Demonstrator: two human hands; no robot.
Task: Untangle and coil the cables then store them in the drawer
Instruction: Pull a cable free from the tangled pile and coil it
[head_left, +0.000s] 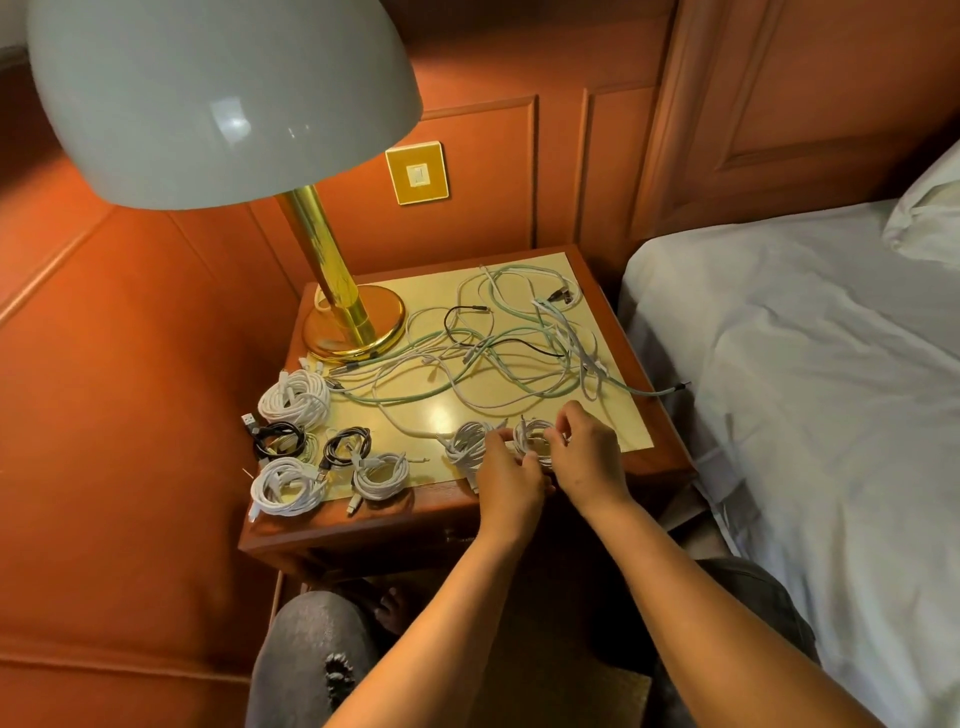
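On the glossy yellow top of the wooden table (613, 470), both hands work a small white coil (535, 436) near the front edge: the left hand (511, 480) and right hand (589, 457) each have fingers curled onto its loops. Another white coil (467, 441) lies just left. Five finished coils, white and black (311, 447), sit at the front left. A loose tangle (509, 343) of thin white, mint and black cables sprawls behind, beside the brass lamp base (356, 322). A bed (805, 364) stands right.

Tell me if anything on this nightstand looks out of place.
One pale green cable from the loose tangle hangs off the nightstand edge toward the bed. The white coil at the front left corner overhangs too.
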